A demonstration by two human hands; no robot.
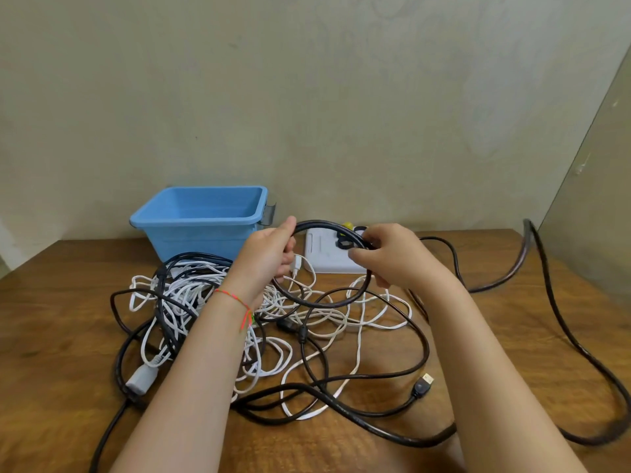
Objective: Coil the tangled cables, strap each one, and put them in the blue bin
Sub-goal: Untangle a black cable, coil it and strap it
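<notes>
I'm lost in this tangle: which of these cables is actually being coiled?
The thick black cable: both the left hand and right hand hold it up as a loop. The thin white cables and other black ones lie loose on the table.

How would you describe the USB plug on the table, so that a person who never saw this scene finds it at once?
Start at the blue bin at the back of the wooden table, then come toward the near right side of the cable tangle, past the right hand. There lies the USB plug, a black body with a flat metal tip. Other visible ends are white or grey.
</notes>
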